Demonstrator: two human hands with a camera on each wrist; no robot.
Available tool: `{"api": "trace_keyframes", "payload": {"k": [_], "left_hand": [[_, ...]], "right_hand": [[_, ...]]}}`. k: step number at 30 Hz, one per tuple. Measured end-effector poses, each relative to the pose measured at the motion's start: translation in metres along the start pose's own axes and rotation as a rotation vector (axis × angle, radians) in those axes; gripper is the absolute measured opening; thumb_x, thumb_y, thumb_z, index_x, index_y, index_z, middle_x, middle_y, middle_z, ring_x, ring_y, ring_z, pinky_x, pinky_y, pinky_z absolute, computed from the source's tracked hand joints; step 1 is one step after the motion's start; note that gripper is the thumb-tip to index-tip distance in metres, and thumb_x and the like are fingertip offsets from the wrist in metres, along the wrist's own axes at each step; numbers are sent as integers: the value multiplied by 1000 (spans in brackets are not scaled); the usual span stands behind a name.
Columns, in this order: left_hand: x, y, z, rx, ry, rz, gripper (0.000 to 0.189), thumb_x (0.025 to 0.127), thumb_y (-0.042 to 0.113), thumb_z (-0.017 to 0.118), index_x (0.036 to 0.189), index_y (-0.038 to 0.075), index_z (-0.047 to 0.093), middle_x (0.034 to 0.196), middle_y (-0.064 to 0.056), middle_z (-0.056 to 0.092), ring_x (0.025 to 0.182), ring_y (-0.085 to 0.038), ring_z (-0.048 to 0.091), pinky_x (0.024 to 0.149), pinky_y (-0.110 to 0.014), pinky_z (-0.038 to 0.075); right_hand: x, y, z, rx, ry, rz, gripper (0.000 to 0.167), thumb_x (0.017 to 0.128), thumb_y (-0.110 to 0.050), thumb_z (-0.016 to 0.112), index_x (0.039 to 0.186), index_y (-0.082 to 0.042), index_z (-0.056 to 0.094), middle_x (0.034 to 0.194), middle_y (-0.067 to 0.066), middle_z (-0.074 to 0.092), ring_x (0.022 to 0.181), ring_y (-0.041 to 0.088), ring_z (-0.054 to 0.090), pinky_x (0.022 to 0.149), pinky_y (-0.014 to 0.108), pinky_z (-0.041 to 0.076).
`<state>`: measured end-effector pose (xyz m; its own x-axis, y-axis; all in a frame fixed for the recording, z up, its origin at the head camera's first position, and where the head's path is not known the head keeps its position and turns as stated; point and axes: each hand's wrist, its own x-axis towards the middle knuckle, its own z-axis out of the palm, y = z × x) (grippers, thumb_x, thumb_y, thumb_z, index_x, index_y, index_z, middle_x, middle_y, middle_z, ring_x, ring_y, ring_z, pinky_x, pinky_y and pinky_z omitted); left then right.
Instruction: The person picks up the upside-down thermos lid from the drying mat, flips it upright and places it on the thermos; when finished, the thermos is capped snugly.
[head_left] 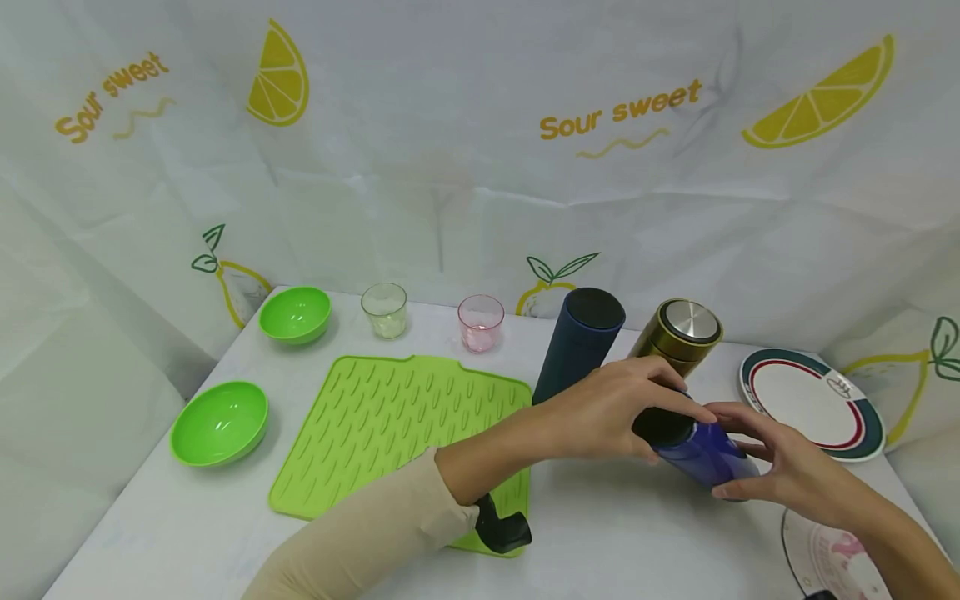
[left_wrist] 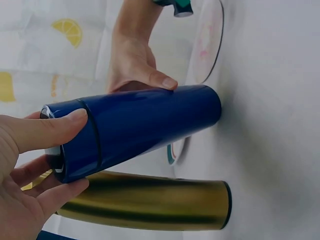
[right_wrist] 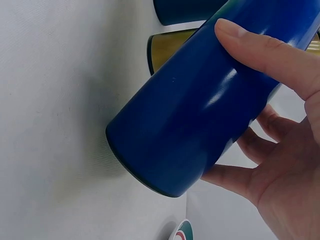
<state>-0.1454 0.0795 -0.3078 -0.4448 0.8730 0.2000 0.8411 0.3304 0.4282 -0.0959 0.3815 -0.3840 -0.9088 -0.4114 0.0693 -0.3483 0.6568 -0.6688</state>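
Note:
A shiny blue thermos (head_left: 708, 457) is tilted over the right part of the table, held by both hands. My left hand (head_left: 611, 408) grips its lid end, thumb on one side and fingers on the other, as the left wrist view shows on the blue thermos (left_wrist: 145, 122). Lower down, my right hand (head_left: 798, 467) holds the body; in the right wrist view the thumb (right_wrist: 260, 50) lies along one side of it. Whether the base touches the table cannot be told. Just behind stand a gold thermos (head_left: 675, 337) and a dark blue thermos (head_left: 577, 346), both upright.
A green ridged mat (head_left: 397, 417) lies mid-table under my left forearm. Left of it sit two green bowls (head_left: 296, 315). A greenish glass (head_left: 385, 310) and a pink glass (head_left: 481, 323) stand behind. A green-rimmed plate (head_left: 806, 400) and a pink-patterned plate (head_left: 825, 554) lie right.

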Motion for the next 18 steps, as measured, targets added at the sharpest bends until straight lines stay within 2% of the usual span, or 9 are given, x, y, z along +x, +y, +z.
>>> {"api": "trace_keyframes", "payload": {"k": [3, 6, 9, 11, 14, 18], "left_hand": [[-1, 2, 1, 24, 9, 7, 67, 81, 26, 88, 142, 35, 60, 145, 3, 53, 135, -7, 49, 110, -11, 39], [-4, 0, 5, 36, 71, 27, 68, 84, 28, 85, 146, 32, 57, 145, 2, 54, 134, -7, 50, 107, -10, 40], [-12, -4, 7, 22, 142, 18, 70, 85, 30, 84, 149, 29, 54, 142, 2, 55, 130, -6, 52, 103, -7, 41], [-19, -7, 6, 13, 165, -1, 70, 86, 32, 83, 149, 27, 53, 139, 4, 56, 125, -5, 53, 100, -6, 42], [-32, -11, 4, 8, 151, -33, 65, 87, 34, 82, 146, 26, 56, 135, 5, 59, 121, -4, 57, 99, -7, 44], [-52, -17, 1, 15, 72, -68, 55, 90, 37, 78, 141, 23, 61, 131, 6, 64, 118, -4, 60, 97, -10, 47]], "right_hand": [[-2, 2, 2, -3, 11, 10, 84, 67, -3, 92, 140, -8, 51, 132, -34, 50, 118, -25, 44, 85, 5, 50], [-5, 4, 3, 7, 39, 11, 86, 66, 0, 92, 141, -6, 50, 132, -36, 49, 118, -26, 44, 84, 3, 50], [-9, 7, 3, 52, 78, -2, 89, 65, 7, 90, 142, -4, 48, 132, -33, 52, 118, -24, 47, 86, 2, 48], [-11, 10, 3, 89, 106, -13, 90, 63, 12, 88, 142, -4, 48, 132, -30, 55, 118, -21, 51, 86, 2, 48], [-15, 16, 1, 184, 136, -18, 91, 65, 21, 82, 144, -5, 46, 130, -26, 60, 116, -16, 56, 86, 3, 50], [-18, 25, -2, 389, 152, -52, 98, 68, 31, 71, 153, -3, 35, 134, -17, 62, 117, -7, 63, 87, 7, 53]]}}
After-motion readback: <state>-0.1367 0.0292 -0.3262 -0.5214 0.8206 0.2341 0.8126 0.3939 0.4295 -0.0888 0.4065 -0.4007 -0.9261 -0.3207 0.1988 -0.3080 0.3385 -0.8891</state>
